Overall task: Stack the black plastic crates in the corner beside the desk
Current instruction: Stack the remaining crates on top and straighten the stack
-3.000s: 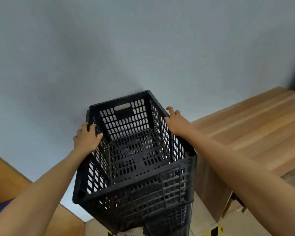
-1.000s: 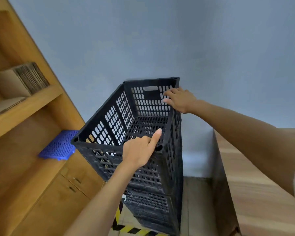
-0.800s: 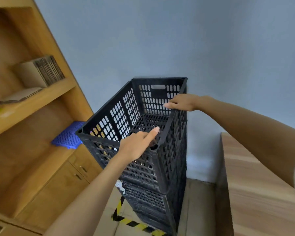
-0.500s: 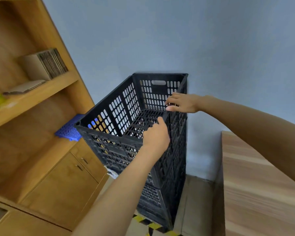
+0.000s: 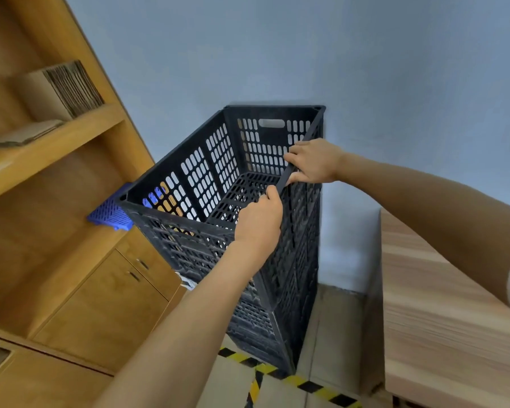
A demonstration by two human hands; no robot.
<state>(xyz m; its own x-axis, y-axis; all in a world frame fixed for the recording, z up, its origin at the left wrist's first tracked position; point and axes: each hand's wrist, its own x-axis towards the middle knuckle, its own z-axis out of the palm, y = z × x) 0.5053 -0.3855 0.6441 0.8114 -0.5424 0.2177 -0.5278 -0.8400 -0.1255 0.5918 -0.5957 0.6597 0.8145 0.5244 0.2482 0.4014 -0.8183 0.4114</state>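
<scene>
A stack of black perforated plastic crates stands on the floor against the blue-grey wall, between a wooden shelf unit and a wooden desk. The top crate (image 5: 218, 160) is empty and sits on a lower crate (image 5: 256, 328). My left hand (image 5: 259, 222) is closed over the near right corner of the top crate's rim. My right hand (image 5: 312, 163) grips the right rim farther back, thumb under the edge.
The wooden shelf unit (image 5: 56, 201) with cupboard doors stands close on the left, holding flattened cardboard (image 5: 62, 89) and a blue plastic piece (image 5: 109, 213). The wooden desk (image 5: 442, 307) is on the right. Yellow-black tape (image 5: 289, 378) marks the floor.
My left hand slid from pointing at the near rim to gripping the near right corner. My right hand shifted down the right rim towards me. The view swung from the desk to the shelf.
</scene>
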